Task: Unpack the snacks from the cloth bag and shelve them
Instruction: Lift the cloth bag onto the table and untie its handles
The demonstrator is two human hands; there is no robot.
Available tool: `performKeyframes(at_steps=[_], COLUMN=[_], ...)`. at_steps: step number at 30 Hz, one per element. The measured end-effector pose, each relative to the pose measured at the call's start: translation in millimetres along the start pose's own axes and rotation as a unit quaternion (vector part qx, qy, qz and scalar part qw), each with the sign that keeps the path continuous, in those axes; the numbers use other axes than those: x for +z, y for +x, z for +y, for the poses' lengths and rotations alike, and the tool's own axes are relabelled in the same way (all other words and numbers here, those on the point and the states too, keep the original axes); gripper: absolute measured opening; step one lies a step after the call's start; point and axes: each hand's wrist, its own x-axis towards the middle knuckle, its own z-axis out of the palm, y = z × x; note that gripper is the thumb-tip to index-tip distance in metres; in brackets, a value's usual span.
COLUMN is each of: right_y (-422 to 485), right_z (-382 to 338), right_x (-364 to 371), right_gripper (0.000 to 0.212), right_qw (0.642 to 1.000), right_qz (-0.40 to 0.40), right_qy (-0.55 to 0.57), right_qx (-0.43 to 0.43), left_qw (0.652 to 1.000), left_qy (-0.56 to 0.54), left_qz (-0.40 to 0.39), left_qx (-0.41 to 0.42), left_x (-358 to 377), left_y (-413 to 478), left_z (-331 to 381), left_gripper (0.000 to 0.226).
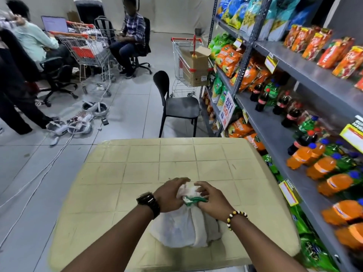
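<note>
Pale grey floor tiles run out to a shop corner, and before you stands a table (137, 169) with a beige top scored into squares, its corners rounded. Near its close edge sits the white cloth bag (182, 228), soft and bulging, its neck gathered into a bunch with a green cord (193, 200) round it. Both your hands are on that neck: your left hand (170, 195), with a dark watch on the wrist, curls around the gathered cloth, and your right hand (211, 199), with a beaded bracelet, pinches at the green cord. Far half of the table is bare, flat board. To your right, just beside the table edge, grey metal shelves (306, 69) carry glossy orange snack packets (229, 59), cola bottles (262, 100) and orange soda bottles (324, 163). Beyond the table's far edge stands a black plastic chair (176, 103).
</note>
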Motion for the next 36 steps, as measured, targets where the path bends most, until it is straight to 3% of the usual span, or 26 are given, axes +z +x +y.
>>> performKeyframes(at_steps=[5,10,13,18,20,23,24,27,30,31,33,34,36], right_y=[-5,3,13,28,33,40,41,45,46,46,46,46,47], right_z=[9,22,28,30,30,36,38,42,43,43,43,42,40], right_x=[-7,-10,-13,-24,-29,-39,-41,-44,-44,-44,-44,-44,-43], right_gripper=[0.04,0.034,0.027,0.026,0.029,0.031,0.029,0.025,0.028,0.03,0.034,0.036,0.035], right_qw=[0.988,0.988,0.987,0.991,0.994,0.995,0.996,0.998,0.998,0.997,0.992,0.988,0.979], right_qz=[0.025,0.035,0.047,0.056,0.057,0.075,0.078,0.058,0.017,0.002,-0.029,-0.041,-0.052], right_qy=[0.143,0.134,0.14,0.111,0.085,0.054,0.04,-0.012,-0.051,-0.065,-0.095,-0.109,-0.152], right_qx=[0.046,0.062,0.056,0.048,0.036,0.023,0.016,-0.012,-0.036,-0.051,-0.083,-0.096,-0.123], left_qw=[0.998,0.996,0.981,0.959,0.976,0.992,0.973,0.862,0.678,0.667,0.747,0.805,0.92], left_qy=[0.023,0.044,0.152,0.262,0.197,-0.069,-0.162,-0.354,-0.488,-0.479,-0.375,-0.309,-0.142], left_qz=[-0.04,0.006,0.009,0.004,0.026,0.104,0.133,0.176,0.269,0.298,0.34,0.334,0.242], left_qx=[0.044,0.083,0.124,0.108,0.088,-0.02,-0.092,-0.318,-0.48,-0.487,-0.431,-0.381,-0.272], left_x=[3,4,15,33,33,22,15,2,-1,-2,1,3,16], left_y=[12,14,10,17,17,16,15,9,-4,-7,-4,-3,-1], left_z=[2,2,9,21,18,16,13,-12,-40,-41,-30,-19,6], left_gripper=[0.037,0.042,0.052,0.038,0.032,0.016,0.018,0.017,0.014,0.017,0.019,0.016,0.01])
